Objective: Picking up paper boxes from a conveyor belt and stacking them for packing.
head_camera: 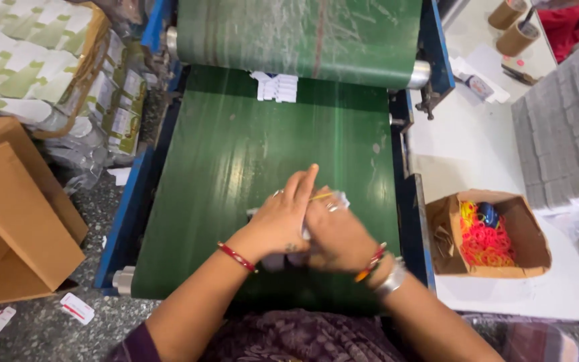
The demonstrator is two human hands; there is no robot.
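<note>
Mid-belt, left hand [283,218] and right hand [335,231] clasp white packets [275,261], green belt [236,147] bare beyond.

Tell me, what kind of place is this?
Probably a small packing workshop. Both hands gather a white bundle on a green conveyor belt; an open carton of coloured rubber bands sits alongside, with stacked printed packets and brown cartons nearby.

Conveyor belt [249,147]: dark green, scuffed with pale streaks; blue side frame.
Bundle [335,200] in the hands: white, crossed by a yellow band.
Left hand [283,218]: red bangle at wrist.
Right hand [336,238]: red-orange and silver bangles.
Cardboard box [524,234], table's near edge: brown, holding pink, orange and yellow rubber bands.
Packets [275,87], belt's far end: white.
</note>
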